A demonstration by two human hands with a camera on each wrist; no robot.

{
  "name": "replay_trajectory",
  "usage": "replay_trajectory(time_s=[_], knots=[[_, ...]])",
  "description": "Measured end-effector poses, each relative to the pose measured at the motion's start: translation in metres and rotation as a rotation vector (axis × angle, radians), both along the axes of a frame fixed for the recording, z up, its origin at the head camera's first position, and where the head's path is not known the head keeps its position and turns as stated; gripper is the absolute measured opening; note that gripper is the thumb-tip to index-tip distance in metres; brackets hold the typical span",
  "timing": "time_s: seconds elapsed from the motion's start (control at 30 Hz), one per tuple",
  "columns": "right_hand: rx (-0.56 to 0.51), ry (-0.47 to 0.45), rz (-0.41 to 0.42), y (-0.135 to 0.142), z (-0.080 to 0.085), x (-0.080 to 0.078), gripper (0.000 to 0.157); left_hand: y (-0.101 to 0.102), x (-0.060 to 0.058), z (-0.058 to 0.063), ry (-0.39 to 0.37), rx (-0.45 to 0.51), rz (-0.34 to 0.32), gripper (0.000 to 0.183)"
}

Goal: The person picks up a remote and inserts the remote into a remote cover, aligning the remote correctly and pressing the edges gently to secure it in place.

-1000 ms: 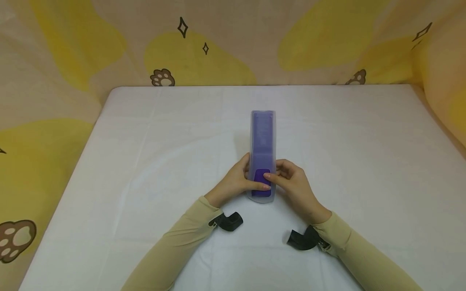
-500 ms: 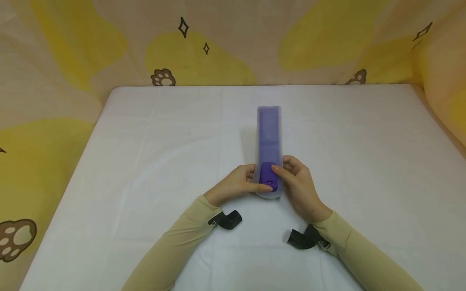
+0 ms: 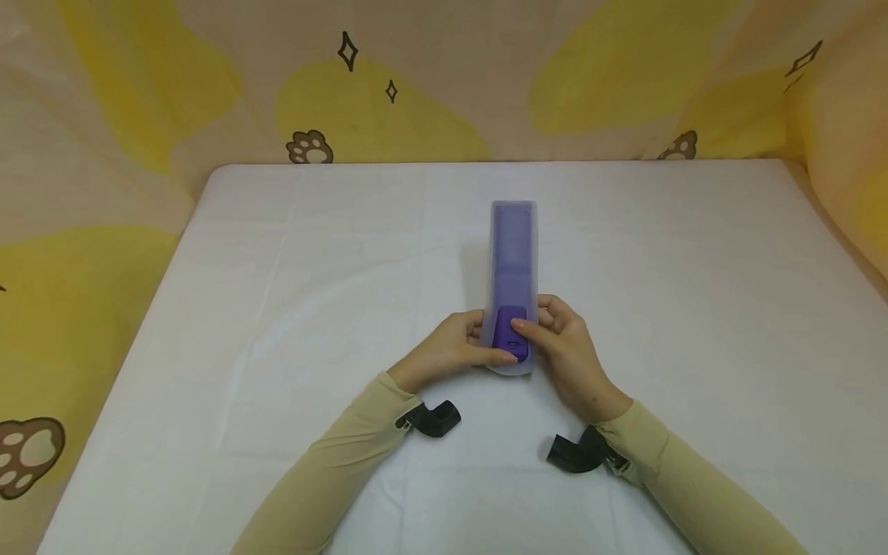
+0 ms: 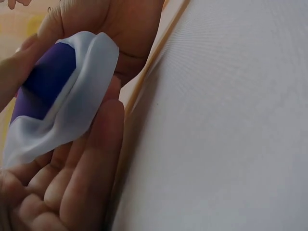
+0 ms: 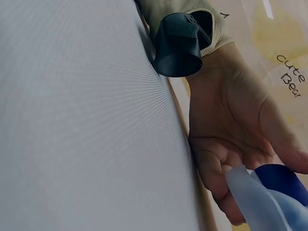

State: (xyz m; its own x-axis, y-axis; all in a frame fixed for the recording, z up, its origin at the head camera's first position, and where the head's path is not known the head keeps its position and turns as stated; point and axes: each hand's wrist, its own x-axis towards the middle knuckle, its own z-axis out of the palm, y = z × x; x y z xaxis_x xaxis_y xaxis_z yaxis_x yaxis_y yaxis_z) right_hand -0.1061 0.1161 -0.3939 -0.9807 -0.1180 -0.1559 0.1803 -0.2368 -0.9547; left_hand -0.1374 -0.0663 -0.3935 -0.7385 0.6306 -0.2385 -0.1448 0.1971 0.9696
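Held between both hands near the middle of the table is a long, narrow case (image 3: 513,254), translucent and purple-tinted, with a rounded near end and a darker purple latch (image 3: 511,320). My left hand (image 3: 447,348) grips the near end from the left, its thumb across the latch's lower edge and the other fingers partly hidden behind the case. From the right, my right hand (image 3: 570,351) pinches it, thumb tip on the latch, fingers curled at the far side. The left wrist view brings the frosted case end (image 4: 89,91) close up; the right wrist view shows only its corner (image 5: 257,202).
A white cloth covers the table (image 3: 333,254), and a patterned yellow and beige curtain (image 3: 444,85) hangs behind it. A black wrist mount (image 3: 433,420) sits at the left cuff, another black mount (image 3: 579,452) at the right cuff.
Since a second ago the case has shifted a little right and away from the person, both hands still holding it. Between half a second ago and now it has barely moved.
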Motion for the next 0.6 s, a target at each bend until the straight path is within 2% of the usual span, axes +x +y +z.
replay_trajectory(time_s=[0.2,0.43,0.6], knots=[[-0.028,0.021,-0.024,-0.0006,0.0000,0.0000,0.025,0.0001,-0.0016,-0.0008,-0.035,-0.009,-0.012,0.048],[-0.012,0.006,0.003,0.0004,-0.0001,-0.0007,0.033,0.0018,-0.0017,-0.0014,0.027,-0.044,0.015,0.045],[-0.014,0.016,0.007,0.0001,-0.0007,-0.0007,0.039,0.0019,-0.0011,0.0004,0.002,-0.025,0.039,0.044]])
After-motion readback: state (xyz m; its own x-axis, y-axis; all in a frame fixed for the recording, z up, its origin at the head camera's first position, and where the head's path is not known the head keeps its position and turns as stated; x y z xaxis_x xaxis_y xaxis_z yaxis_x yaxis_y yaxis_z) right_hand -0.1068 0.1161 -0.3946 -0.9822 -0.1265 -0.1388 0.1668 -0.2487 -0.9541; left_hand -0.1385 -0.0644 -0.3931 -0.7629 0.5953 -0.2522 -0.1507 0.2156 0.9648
